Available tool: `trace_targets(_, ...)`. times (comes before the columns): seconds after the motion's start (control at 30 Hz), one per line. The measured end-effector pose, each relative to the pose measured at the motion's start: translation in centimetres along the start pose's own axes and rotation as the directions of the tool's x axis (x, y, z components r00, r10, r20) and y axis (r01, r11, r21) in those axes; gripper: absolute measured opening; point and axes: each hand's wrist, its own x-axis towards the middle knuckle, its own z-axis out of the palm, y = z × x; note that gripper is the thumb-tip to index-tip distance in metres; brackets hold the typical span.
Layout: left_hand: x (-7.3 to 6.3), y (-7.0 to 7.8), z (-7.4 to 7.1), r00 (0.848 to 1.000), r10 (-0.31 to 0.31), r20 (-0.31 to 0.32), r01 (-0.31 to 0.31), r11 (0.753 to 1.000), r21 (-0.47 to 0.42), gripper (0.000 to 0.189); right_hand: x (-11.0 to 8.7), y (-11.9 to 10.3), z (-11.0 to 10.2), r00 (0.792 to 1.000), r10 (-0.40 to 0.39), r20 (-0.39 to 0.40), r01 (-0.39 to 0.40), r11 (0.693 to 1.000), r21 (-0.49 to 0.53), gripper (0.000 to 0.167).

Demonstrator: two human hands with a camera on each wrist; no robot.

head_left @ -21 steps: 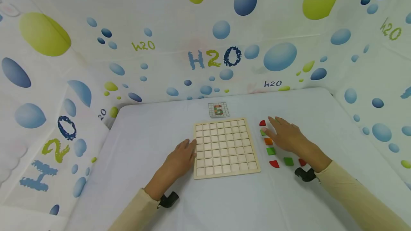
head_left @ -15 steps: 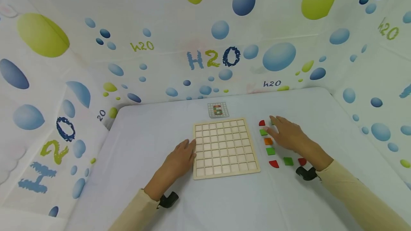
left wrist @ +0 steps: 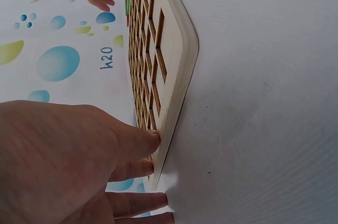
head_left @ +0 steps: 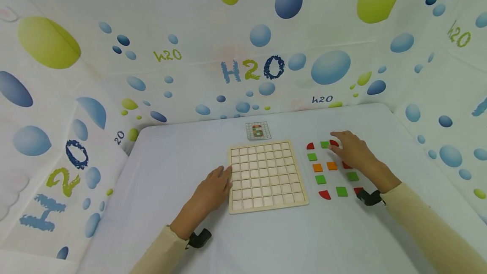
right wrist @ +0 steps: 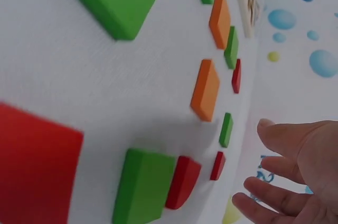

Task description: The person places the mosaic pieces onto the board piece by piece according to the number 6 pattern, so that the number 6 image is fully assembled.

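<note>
A square wooden grid board (head_left: 268, 176) lies flat on the white table. Its left edge is touched by the fingertips of my left hand (head_left: 213, 188); in the left wrist view the thumb and forefinger rest at the rim (left wrist: 177, 92). My right hand (head_left: 354, 153) hovers over the far right tiles, fingers spread and holding nothing. Near its fingertips lie a green square tile (head_left: 324, 144) and a red rounded tile (head_left: 334, 143). Below the palm sits a red tile (head_left: 346, 165), partly covered. The right wrist view shows this hand (right wrist: 301, 171) above the table beside the tiles.
Right of the board, more tiles form a loose ring: an orange square (head_left: 317, 168), another orange square (head_left: 332, 166), several green squares (head_left: 341, 191) and a red quarter-round (head_left: 324, 195). A small gridded card (head_left: 258, 131) with a coloured figure lies behind the board.
My right hand has moved right, away from the left tile column, uncovering the far green tile, the far red tile and the second orange square. My left hand stays at the board's edge.
</note>
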Motion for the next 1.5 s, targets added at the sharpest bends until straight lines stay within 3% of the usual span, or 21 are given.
trace_targets(0.63,-0.2,0.2,-0.2,1.000,0.002,0.000,-0.002,1.000,0.011,0.053,1.7,3.0,0.0,0.997,0.056,0.050,-0.062,0.988,0.139,0.040)
trace_targets(1.5,-0.4,0.1,-0.3,1.000,0.016,0.000,-0.016,1.000,0.010,0.052,2.3,3.7,0.5,0.998,0.049,0.047,-0.057,0.983,0.177,0.036)
